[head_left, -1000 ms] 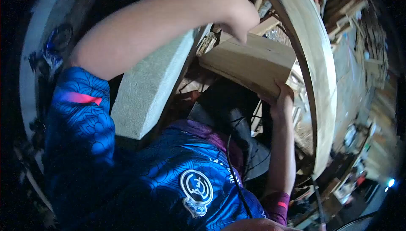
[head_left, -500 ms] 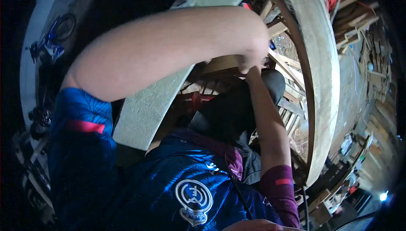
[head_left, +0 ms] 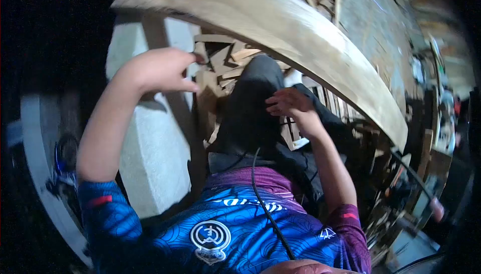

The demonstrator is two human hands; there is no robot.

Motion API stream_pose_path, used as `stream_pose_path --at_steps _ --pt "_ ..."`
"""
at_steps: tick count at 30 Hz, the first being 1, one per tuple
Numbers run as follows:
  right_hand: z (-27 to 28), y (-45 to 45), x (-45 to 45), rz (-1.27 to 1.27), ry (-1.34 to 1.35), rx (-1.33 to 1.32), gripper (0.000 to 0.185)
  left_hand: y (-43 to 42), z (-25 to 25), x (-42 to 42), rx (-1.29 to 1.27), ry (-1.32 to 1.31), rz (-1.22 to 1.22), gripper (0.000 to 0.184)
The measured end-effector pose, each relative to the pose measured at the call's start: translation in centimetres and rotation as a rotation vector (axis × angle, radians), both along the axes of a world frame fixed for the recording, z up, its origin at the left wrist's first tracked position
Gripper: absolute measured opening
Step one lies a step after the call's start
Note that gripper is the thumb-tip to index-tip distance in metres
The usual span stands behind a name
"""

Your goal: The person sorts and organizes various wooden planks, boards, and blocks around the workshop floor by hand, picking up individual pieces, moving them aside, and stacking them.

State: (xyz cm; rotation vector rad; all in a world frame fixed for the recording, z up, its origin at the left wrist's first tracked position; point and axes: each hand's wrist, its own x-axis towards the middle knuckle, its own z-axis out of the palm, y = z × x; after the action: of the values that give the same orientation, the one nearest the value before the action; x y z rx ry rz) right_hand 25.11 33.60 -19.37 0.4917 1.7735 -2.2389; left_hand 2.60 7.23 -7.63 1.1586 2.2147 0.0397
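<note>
My left hand [head_left: 173, 68] is over the pale block-like beam [head_left: 158, 158] at the left, its thumb and fingers apart and nothing seen between them. Just beyond its fingertips lie cut wood pieces [head_left: 220, 53]. My right hand [head_left: 293, 104] hangs beside my dark-trousered knee [head_left: 260, 81], fingers loosely spread and empty. Both hands are a little blurred. In front of me a long, curved wooden plank [head_left: 280, 16] runs from the upper left to the right, apart from both hands.
A dark cable [head_left: 255, 173] hangs down over my shirt. Wooden slats [head_left: 333, 101] show under the plank. Timber and clutter line the right side, beside a concrete floor [head_left: 373, 28]. A bicycle [head_left: 65, 168] stands at the far left in shadow.
My hands, close together before, are now apart. The left arm has swung back to the left. My view has turned, so the plank now slants across the top instead of standing at the right.
</note>
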Motion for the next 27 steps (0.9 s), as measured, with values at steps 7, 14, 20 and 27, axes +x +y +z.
stream_pose_path --at_steps 7,14,20,27 --pt "5.5 7.4 11.7 -0.632 0.363 -0.547 0.068 1.5 -0.7 -0.6 -0.154 -0.053 -0.038 0.062" --pt "3.8 12.8 13.0 -1.260 0.384 -0.597 0.061 3.0 -1.2 -0.3 0.185 -0.423 0.432 0.077" --pt "1.8 16.4 12.1 -1.324 0.399 -0.429 0.039 5.0 0.5 3.7 0.836 -1.174 1.331 0.065" --pt "2.6 16.5 9.8 -1.231 0.363 -0.505 0.029 4.8 -1.8 -3.7 1.396 -0.871 1.470 0.035"
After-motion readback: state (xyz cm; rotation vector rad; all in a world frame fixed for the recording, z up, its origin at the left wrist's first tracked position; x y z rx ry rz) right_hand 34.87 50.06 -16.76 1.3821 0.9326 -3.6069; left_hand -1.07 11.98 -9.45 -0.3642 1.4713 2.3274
